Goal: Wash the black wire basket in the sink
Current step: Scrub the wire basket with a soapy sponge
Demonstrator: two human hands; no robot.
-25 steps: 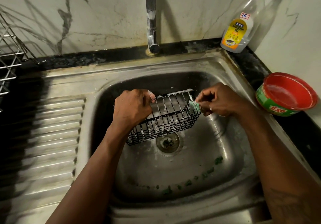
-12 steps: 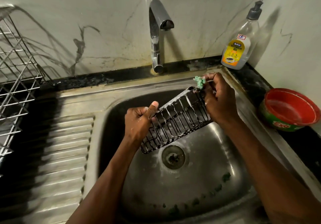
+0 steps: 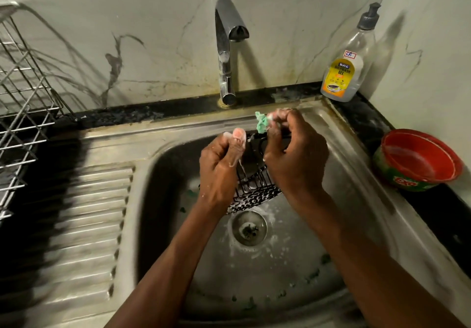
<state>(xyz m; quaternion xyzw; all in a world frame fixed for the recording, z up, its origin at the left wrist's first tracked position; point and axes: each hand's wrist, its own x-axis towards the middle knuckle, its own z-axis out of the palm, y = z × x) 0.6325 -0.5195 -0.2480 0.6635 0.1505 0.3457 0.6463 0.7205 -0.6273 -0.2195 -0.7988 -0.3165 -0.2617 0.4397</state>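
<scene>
The black wire basket [image 3: 254, 195] stands nearly on end over the steel sink [image 3: 158, 200], just above the drain, with soap foam on its lower wires. My left hand [image 3: 219, 172] grips its left side, thumb raised and soapy. My right hand [image 3: 293, 154] holds the basket's upper right edge and pinches a small green scrubber [image 3: 262, 123] at the top. Both hands hide most of the basket's upper part.
The tap [image 3: 226, 47] rises behind the sink with no water running. A dishwash gel bottle [image 3: 344, 68] stands at the back right; a red soap tub [image 3: 418, 159] sits on the right counter. A wire dish rack [image 3: 23, 103] stands left of the ribbed drainboard [image 3: 84, 238].
The basket has been tipped from lying slanted to nearly upright. My two hands have come closer together, and the scrubber has risen from the basket's right end to its top edge.
</scene>
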